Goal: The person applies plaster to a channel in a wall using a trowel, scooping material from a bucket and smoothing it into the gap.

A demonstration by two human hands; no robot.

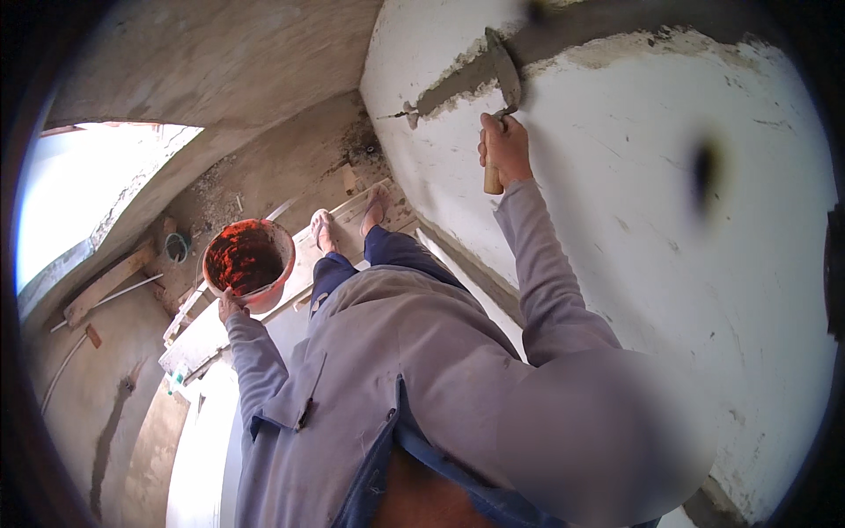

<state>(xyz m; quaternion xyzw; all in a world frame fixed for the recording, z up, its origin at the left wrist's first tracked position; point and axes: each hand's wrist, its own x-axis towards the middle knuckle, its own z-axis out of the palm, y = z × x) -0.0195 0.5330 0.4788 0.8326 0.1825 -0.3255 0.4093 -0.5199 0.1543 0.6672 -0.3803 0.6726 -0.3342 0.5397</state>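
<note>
My right hand [503, 151] is closed around the wooden handle of a trowel [503, 72], whose metal blade is against a band of grey mortar [453, 86] in a channel on the white wall [616, 202]. My left hand [231, 304] grips the lower left rim of an orange bucket [271, 290], held out at my left side with dark grey mix and orange patches inside.
My sandalled feet are on a raised wooden plank [304, 255]. Below lie a small bucket [176, 247], wood offcuts [110, 283] and thin pipes on a concrete floor [290, 150]. A bright opening [88, 189] is at the left.
</note>
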